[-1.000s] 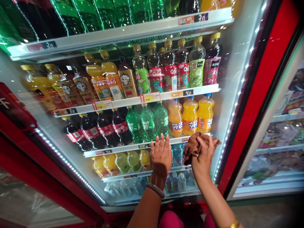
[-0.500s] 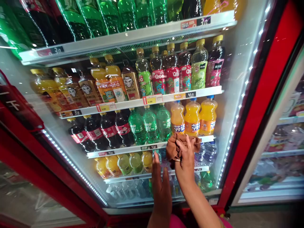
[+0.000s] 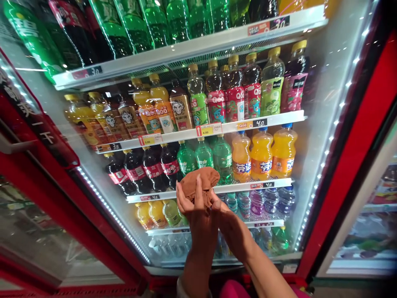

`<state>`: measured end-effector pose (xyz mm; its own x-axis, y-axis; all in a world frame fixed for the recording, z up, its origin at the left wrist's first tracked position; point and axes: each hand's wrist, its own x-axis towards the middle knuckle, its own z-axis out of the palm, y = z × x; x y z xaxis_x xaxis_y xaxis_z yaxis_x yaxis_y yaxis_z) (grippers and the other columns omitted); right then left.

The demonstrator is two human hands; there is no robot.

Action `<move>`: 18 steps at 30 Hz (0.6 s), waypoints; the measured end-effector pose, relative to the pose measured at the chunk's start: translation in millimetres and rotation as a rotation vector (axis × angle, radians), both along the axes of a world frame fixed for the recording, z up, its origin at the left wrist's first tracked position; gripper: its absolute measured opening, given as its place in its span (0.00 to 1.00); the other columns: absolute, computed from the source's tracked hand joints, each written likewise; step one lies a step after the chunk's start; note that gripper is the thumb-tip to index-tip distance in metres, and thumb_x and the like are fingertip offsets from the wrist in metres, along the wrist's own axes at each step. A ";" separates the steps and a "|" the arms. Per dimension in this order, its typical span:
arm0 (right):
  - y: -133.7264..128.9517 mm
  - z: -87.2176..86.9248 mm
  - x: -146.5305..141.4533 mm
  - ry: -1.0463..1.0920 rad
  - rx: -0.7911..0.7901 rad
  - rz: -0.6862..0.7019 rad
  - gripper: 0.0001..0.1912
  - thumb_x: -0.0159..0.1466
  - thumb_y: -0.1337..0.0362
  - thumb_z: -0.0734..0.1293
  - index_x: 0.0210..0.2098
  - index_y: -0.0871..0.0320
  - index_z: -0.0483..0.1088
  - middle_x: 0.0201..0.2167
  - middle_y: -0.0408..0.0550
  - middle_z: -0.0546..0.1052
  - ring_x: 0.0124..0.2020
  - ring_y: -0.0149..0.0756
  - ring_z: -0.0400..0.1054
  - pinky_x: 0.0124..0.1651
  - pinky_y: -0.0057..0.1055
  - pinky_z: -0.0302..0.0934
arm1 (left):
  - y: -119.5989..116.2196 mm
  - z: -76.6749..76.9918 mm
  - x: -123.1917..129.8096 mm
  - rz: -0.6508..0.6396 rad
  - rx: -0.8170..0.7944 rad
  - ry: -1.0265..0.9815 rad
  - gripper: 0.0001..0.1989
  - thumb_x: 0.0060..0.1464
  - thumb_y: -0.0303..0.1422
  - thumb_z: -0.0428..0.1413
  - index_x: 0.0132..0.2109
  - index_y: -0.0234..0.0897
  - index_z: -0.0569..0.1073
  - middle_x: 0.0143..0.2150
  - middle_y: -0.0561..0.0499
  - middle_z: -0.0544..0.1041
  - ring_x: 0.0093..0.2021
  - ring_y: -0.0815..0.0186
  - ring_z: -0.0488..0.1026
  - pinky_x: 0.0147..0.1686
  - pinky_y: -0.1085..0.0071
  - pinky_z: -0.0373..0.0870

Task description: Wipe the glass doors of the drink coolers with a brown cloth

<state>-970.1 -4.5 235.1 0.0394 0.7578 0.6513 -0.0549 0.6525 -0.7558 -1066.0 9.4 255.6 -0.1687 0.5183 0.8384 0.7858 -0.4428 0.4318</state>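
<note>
Where left grip (image 3: 201,216) meets right (image 3: 232,227), cloth (image 3: 208,176) lies between.

Top bottles (image 3: 157,29) cut off; cloth (image 3: 208,177) partly hides shelf (image 3: 230,188)

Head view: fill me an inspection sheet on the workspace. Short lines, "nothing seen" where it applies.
Surface: lit drinks cabinet, white shelf edge with price tags.
Job's things: bunched brown cloth; whether it touches anything behind it, cannot tell.
Clutter: rows of upright bottles, including orange bottles, green bottles and dark bottles.
Hands: left hand and right hand meet at the cloth; overlap hides each grip.
Cables: nothing seen.
Surroundings: red frame; another cabinet to the right.
</note>
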 end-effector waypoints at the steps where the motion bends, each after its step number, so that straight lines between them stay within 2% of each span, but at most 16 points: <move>1: -0.8 1.7 6.2 0.025 -0.064 0.080 0.25 0.75 0.55 0.52 0.69 0.45 0.61 0.68 0.47 0.68 0.63 0.40 0.70 0.57 0.42 0.74 | 5.3 1.7 0.7 0.021 0.013 0.048 0.31 0.66 0.45 0.52 0.73 0.48 0.61 0.80 0.45 0.32 0.78 0.40 0.40 0.73 0.39 0.47; 2: -0.7 3.1 13.6 0.036 -0.115 0.117 0.25 0.75 0.55 0.53 0.68 0.46 0.63 0.66 0.49 0.70 0.61 0.42 0.72 0.56 0.42 0.74 | 11.3 1.7 1.7 0.041 0.029 0.087 0.29 0.66 0.45 0.53 0.71 0.48 0.63 0.80 0.45 0.32 0.78 0.38 0.37 0.72 0.36 0.43; 3: 0.3 4.1 21.7 0.051 -0.144 0.092 0.24 0.74 0.54 0.54 0.65 0.47 0.67 0.64 0.50 0.73 0.60 0.43 0.74 0.57 0.43 0.74 | 17.4 0.4 3.1 0.059 0.052 0.113 0.28 0.65 0.44 0.54 0.70 0.48 0.65 0.80 0.45 0.33 0.78 0.37 0.35 0.72 0.33 0.41; 4: 2.7 5.2 29.9 0.070 -0.142 -0.010 0.22 0.74 0.54 0.56 0.61 0.48 0.72 0.61 0.50 0.76 0.59 0.44 0.74 0.58 0.46 0.73 | 23.3 -1.7 5.1 0.077 0.083 0.126 0.27 0.64 0.44 0.56 0.68 0.48 0.68 0.80 0.45 0.33 0.78 0.36 0.34 0.71 0.31 0.39; 5: 6.5 6.7 37.4 0.071 -0.099 -0.182 0.20 0.73 0.54 0.58 0.57 0.49 0.76 0.59 0.51 0.77 0.59 0.45 0.74 0.61 0.48 0.70 | 28.8 -3.9 7.6 0.095 0.119 0.131 0.27 0.62 0.44 0.59 0.66 0.46 0.70 0.80 0.44 0.33 0.78 0.34 0.34 0.71 0.30 0.37; 7: 18.6 11.3 48.7 -0.021 0.110 -0.607 0.17 0.71 0.58 0.60 0.54 0.48 0.77 0.60 0.50 0.76 0.63 0.46 0.69 0.68 0.54 0.62 | 37.9 -7.0 14.6 0.114 0.205 0.130 0.27 0.57 0.46 0.64 0.60 0.43 0.74 0.79 0.42 0.34 0.77 0.32 0.35 0.71 0.29 0.37; 8: 26.7 14.4 51.7 -0.113 0.234 -0.770 0.18 0.71 0.60 0.61 0.56 0.47 0.75 0.63 0.49 0.73 0.67 0.46 0.65 0.71 0.55 0.57 | 41.5 -7.3 18.5 0.116 0.241 0.120 0.26 0.55 0.46 0.66 0.58 0.41 0.75 0.79 0.41 0.36 0.77 0.32 0.37 0.71 0.29 0.39; 9: 35.8 17.6 53.1 -0.221 0.336 -0.875 0.21 0.70 0.63 0.61 0.60 0.44 0.72 0.67 0.48 0.69 0.71 0.46 0.60 0.73 0.56 0.52 | 44.7 -7.1 22.3 0.122 0.271 0.104 0.25 0.54 0.45 0.66 0.55 0.40 0.76 0.78 0.40 0.39 0.77 0.33 0.39 0.71 0.29 0.41; 12: 63.9 24.1 50.8 -0.516 0.509 -0.998 0.32 0.70 0.68 0.62 0.70 0.40 0.57 0.73 0.43 0.60 0.77 0.41 0.45 0.78 0.55 0.38 | 52.1 -7.6 26.9 0.168 0.353 0.067 0.16 0.54 0.40 0.67 0.47 0.41 0.77 0.75 0.40 0.49 0.75 0.38 0.47 0.71 0.30 0.47; 14: 78.3 23.5 47.8 -0.629 0.561 -1.064 0.37 0.69 0.67 0.63 0.73 0.41 0.50 0.74 0.42 0.58 0.78 0.38 0.40 0.79 0.54 0.29 | 54.4 -13.1 20.2 0.178 0.385 0.105 0.12 0.53 0.35 0.68 0.44 0.43 0.77 0.73 0.43 0.53 0.74 0.41 0.51 0.70 0.32 0.50; 18: 88.3 16.7 45.4 -0.721 0.612 -1.145 0.39 0.69 0.65 0.65 0.75 0.46 0.46 0.75 0.44 0.55 0.79 0.35 0.35 0.80 0.51 0.26 | 48.0 -30.8 -7.2 0.105 0.337 0.198 0.16 0.54 0.25 0.64 0.48 0.45 0.77 0.75 0.47 0.52 0.76 0.43 0.49 0.71 0.34 0.52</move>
